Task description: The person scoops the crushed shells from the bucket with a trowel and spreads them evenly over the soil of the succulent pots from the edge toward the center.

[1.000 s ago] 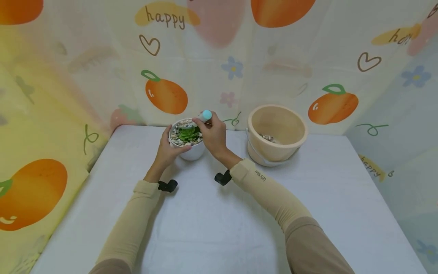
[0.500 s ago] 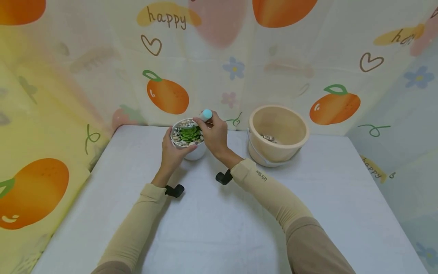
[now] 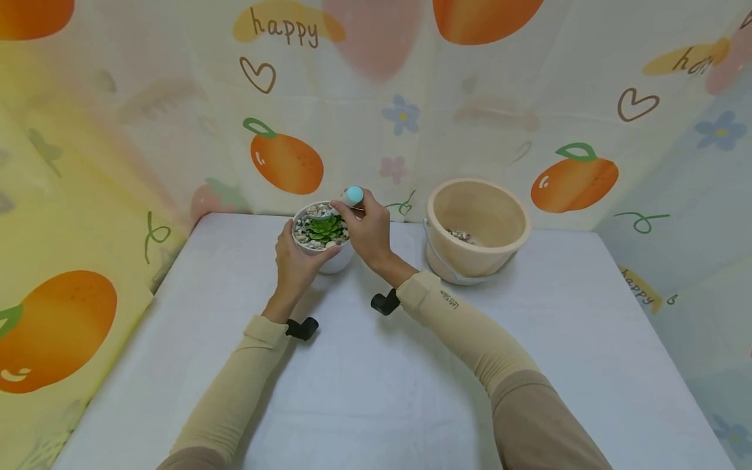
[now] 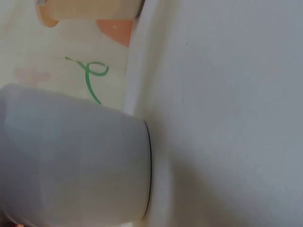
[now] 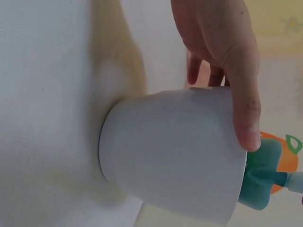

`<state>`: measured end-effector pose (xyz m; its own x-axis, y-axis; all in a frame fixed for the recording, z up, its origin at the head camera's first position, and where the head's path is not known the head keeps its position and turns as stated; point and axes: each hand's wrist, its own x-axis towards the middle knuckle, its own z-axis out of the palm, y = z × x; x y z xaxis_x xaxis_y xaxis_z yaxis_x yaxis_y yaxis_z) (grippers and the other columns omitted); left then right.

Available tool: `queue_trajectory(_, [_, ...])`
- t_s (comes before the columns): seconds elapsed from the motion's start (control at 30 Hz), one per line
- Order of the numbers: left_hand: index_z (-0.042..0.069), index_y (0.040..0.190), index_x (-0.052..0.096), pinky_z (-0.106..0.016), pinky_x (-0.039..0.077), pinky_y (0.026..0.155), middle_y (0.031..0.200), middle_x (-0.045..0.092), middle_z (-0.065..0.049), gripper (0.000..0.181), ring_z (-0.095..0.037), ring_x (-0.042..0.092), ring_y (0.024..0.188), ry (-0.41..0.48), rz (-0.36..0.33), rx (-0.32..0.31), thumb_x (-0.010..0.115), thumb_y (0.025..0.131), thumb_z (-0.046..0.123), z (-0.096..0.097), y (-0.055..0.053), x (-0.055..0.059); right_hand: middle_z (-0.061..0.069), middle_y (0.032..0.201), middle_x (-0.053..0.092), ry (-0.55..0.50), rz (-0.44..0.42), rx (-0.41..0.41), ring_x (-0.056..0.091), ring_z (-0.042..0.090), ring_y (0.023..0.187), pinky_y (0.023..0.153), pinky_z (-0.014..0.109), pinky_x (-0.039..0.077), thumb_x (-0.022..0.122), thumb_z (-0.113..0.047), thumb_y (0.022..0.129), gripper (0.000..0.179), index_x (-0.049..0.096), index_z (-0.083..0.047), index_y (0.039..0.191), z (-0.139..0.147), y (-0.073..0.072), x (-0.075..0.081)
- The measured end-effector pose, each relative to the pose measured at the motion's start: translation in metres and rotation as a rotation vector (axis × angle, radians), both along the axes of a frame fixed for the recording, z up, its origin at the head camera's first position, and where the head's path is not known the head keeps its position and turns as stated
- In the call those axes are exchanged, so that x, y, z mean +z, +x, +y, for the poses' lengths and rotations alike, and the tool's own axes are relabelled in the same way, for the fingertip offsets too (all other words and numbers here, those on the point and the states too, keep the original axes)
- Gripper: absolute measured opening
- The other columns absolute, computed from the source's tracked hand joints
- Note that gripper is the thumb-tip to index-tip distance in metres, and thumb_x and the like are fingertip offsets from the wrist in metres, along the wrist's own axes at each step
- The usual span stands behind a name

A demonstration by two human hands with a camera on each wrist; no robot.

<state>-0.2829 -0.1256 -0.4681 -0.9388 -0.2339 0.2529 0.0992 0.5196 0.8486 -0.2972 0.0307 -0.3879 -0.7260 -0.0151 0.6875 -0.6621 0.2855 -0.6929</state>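
A white flower pot stands upright on the table, filled with pale pebbles around a green succulent. My left hand grips its left side, the thumb along the near rim; the right wrist view shows that thumb pressed just below the rim. My right hand holds a small trowel by its pale handle with a light-blue end. The trowel's teal blade shows over the pot's opening in the right wrist view. In the left wrist view only the pot's outer wall shows.
Right of the pot stands a beige bucket with a pale handle, some pebbles lying at its bottom. A white cloth covers the table. Behind it hangs a printed curtain with oranges.
My left hand has shifted slightly right around the pot, its thumb sliding further along the near rim. My right hand and the trowel have hardly moved.
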Motion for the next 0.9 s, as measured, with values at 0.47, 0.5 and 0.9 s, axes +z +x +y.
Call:
queue_trajectory(0.47, [0.012,0.157,0.005,-0.057,0.018,0.120,0.163,0.012,-0.014,0.114,-0.034,0.016,0.149,0.047,-0.183,-0.341,0.082,0.077,0.037,-0.042,-0.024,0.001,0.019,0.099,0.069,0.002,-0.077,0.028,0.071,0.028,0.097,0.086,0.022,0.056,0.070,-0.016,0.090,0.033,0.060,0.006,0.113,0.001,-0.003,-0.001])
queue_trajectory(0.5, [0.012,0.157,0.005,-0.057,0.018,0.120,0.163,0.013,-0.014,0.114,-0.034,0.017,0.149,0.053,-0.187,-0.335,0.082,0.076,0.037,-0.042,-0.024,0.001,0.019,0.100,0.069,0.000,-0.084,0.034,0.071,0.028,0.098,0.086,0.023,0.056,0.070,-0.016,0.090,0.033,0.060,0.006,0.113,0.001,-0.002,-0.001])
queue_trajectory(0.9, [0.007,0.155,0.016,-0.058,0.028,0.113,0.155,0.028,-0.020,0.113,-0.036,0.028,0.139,0.024,-0.069,-0.162,0.084,0.071,0.044,-0.017,-0.011,0.001,0.017,0.090,0.071,0.015,0.000,0.015,0.072,0.026,0.088,0.081,0.022,0.057,0.072,-0.017,0.088,0.031,0.061,0.008,0.104,0.000,-0.004,0.004])
